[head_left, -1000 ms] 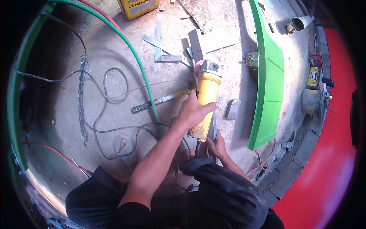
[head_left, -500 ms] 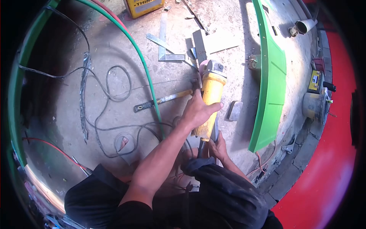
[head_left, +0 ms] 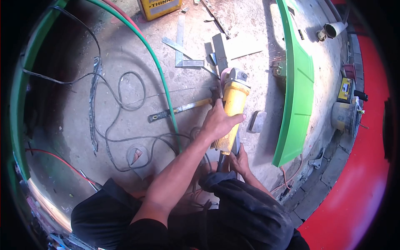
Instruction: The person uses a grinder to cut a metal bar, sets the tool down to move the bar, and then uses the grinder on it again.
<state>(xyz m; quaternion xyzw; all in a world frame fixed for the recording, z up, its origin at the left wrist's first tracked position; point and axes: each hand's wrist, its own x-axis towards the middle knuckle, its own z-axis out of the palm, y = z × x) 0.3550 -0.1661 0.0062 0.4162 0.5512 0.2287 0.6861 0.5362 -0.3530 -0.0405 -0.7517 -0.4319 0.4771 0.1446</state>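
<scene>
My left hand [head_left: 218,121] is wrapped round the yellow body of an angle grinder [head_left: 235,100], thumb across its top. The grinder's disc [head_left: 225,76] lies against a grey flat metal bar [head_left: 220,52] that runs beneath the tool. Lower down, my right hand [head_left: 239,160] is closed round the near end of the bar, partly hidden behind the grinder and dark clothing. A hammer [head_left: 181,109] with a yellow-and-dark handle lies left of my left hand. Beyond it rests a metal square [head_left: 179,46].
A green panel [head_left: 298,96] stands on the right, with a small grey block [head_left: 258,121] left of it. Hoses and a black cable [head_left: 118,104] cross the floor [head_left: 75,121] on the left. A yellow can [head_left: 160,7] stands at the far side.
The whole view has shifted slightly. Small sparks now show near the green panel's bracket. Both hands keep their hold on the grinder and the bar.
</scene>
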